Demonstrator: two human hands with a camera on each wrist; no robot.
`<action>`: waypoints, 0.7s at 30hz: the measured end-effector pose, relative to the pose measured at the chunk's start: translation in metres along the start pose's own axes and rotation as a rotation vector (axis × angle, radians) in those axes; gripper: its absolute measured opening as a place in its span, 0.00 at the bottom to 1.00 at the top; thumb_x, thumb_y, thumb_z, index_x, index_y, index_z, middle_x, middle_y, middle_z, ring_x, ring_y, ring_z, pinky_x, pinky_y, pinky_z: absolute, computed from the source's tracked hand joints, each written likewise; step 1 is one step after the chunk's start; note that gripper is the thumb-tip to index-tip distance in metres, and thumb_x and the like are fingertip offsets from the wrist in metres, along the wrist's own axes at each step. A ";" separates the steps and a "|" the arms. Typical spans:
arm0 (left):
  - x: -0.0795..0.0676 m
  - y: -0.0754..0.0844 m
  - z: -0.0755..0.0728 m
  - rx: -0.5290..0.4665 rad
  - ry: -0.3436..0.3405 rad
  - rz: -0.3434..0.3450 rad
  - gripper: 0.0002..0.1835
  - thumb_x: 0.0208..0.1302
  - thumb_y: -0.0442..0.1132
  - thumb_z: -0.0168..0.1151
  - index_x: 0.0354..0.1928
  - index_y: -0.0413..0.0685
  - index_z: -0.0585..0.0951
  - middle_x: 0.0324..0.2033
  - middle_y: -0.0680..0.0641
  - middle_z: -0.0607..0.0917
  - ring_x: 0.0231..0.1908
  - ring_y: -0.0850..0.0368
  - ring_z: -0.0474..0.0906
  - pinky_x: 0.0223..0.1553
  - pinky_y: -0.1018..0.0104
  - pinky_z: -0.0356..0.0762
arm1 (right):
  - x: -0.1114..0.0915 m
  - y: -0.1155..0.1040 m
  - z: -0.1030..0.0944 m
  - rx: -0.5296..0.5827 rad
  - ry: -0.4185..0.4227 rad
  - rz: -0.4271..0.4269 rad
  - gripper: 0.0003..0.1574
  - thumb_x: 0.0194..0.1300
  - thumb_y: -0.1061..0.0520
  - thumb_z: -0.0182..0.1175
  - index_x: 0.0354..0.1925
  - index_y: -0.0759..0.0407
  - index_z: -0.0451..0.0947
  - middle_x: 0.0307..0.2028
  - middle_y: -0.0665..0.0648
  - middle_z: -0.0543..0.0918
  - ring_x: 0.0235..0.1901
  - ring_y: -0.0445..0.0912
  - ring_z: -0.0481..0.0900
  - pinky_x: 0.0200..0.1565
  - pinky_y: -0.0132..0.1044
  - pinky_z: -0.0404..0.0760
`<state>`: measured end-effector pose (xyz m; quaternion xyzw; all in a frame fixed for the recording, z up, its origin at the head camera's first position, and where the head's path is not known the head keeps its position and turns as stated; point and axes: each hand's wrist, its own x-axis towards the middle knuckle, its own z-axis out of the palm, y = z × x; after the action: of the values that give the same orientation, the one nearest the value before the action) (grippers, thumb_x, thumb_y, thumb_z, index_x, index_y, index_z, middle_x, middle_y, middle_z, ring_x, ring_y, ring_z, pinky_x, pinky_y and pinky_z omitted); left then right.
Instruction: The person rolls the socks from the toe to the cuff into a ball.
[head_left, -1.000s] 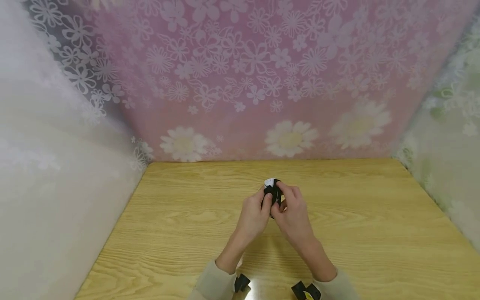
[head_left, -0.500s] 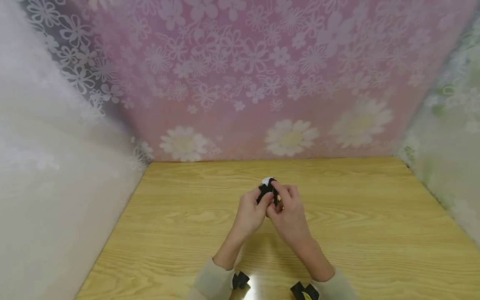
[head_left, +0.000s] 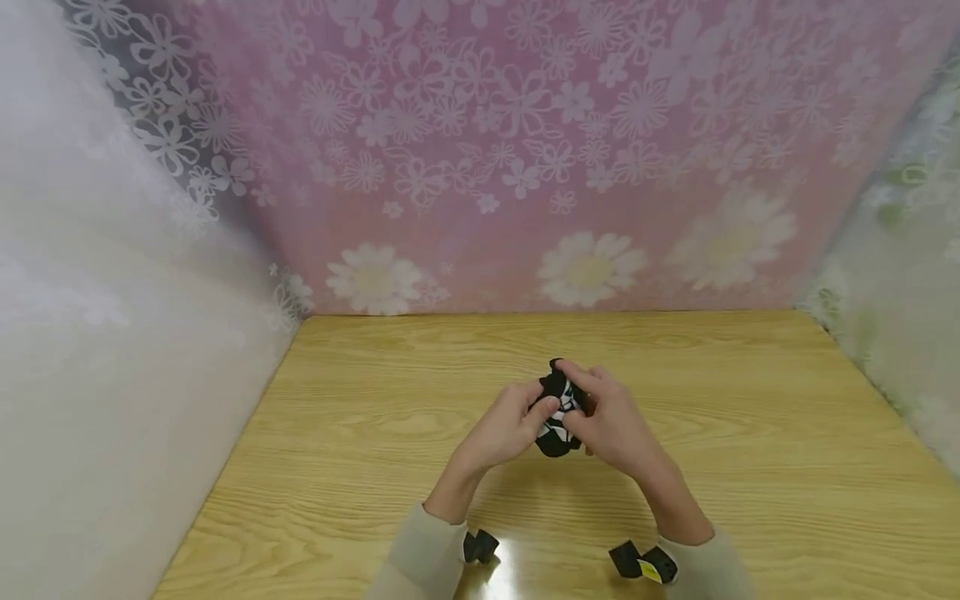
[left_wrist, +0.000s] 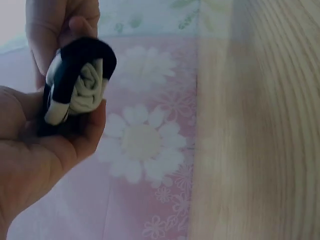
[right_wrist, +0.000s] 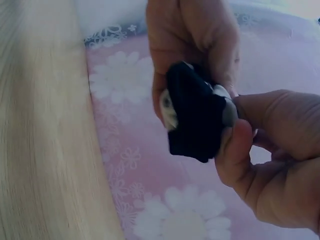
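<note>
Both hands hold a black-and-white cloth roll [head_left: 554, 445], which looks like a rolled-up sock, above the middle of the table. My left hand [head_left: 504, 431] grips its left side, the thumb lying across the front. On the other side, my right hand [head_left: 613, 421] pinches the cloth between thumb and fingers. A coiled cream end of the rolled sock [left_wrist: 86, 92] faces the left wrist camera, wrapped in a dark band. From the right wrist, the rolled sock [right_wrist: 197, 117] shows mostly its black side, with pale cloth at both edges. Some fingertips are hidden behind it.
A wood-grain table [head_left: 360, 500] lies beneath the hands. Behind it stands a pink flowered backdrop [head_left: 480, 267], with pale panels at left and right. Black wrist devices [head_left: 480, 547] are by the light sleeves.
The right hand and forearm have shifted right, with the wrists farther apart. The roll has turned, so white patches and a black lower end now show in the head view.
</note>
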<state>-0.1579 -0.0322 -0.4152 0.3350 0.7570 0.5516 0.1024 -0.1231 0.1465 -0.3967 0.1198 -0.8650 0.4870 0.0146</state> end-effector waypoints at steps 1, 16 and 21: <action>0.000 -0.001 -0.001 0.003 -0.028 0.005 0.13 0.78 0.37 0.48 0.49 0.35 0.79 0.34 0.45 0.82 0.28 0.66 0.71 0.29 0.74 0.71 | -0.001 0.001 -0.003 0.020 -0.029 0.015 0.42 0.60 0.72 0.56 0.72 0.59 0.64 0.41 0.65 0.68 0.15 0.45 0.68 0.14 0.38 0.75; -0.003 -0.014 -0.012 -0.495 -0.156 0.186 0.33 0.74 0.53 0.52 0.52 0.20 0.74 0.43 0.37 0.82 0.44 0.64 0.79 0.46 0.70 0.78 | 0.010 0.023 -0.016 0.720 -0.332 -0.009 0.26 0.74 0.69 0.41 0.49 0.51 0.83 0.30 0.52 0.81 0.10 0.35 0.68 0.11 0.26 0.67; 0.001 -0.018 -0.006 -0.793 -0.112 0.121 0.20 0.75 0.48 0.52 0.52 0.35 0.76 0.43 0.52 0.83 0.43 0.63 0.81 0.44 0.70 0.80 | 0.012 0.021 -0.007 0.889 -0.259 0.057 0.25 0.70 0.69 0.40 0.51 0.48 0.78 0.28 0.47 0.79 0.10 0.32 0.67 0.12 0.22 0.64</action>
<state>-0.1690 -0.0393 -0.4285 0.3430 0.4578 0.7867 0.2320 -0.1398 0.1608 -0.4087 0.1505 -0.5698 0.7919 -0.1598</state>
